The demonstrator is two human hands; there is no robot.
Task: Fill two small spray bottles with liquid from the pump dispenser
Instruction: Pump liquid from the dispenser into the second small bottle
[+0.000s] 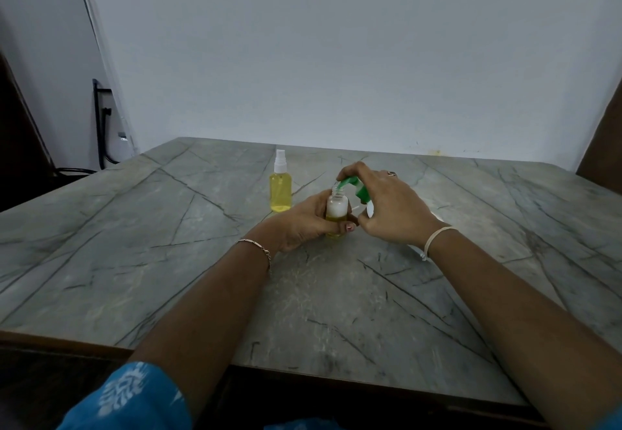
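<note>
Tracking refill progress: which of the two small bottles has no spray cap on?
The bottle gripped by the left hand, open-necked under the green pump spout; the full bottle behind stands capped in white.

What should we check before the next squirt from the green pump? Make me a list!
1. Spout aimed into the bottle: ok. The pump spout sits right over the open bottle mouth.
2. Bottle held steady: ok. The left hand grips it upright.
3. Hand ready to press: ok. The right hand is curled over the pump.
4. Room left inside: ok. Yellow liquid sits low, with foam above it.
5. Other bottle finished: ok. The full bottle stands apart, sprayer on.
6. Liquid left in the pump: cannot tell. The right hand hides it.
</note>
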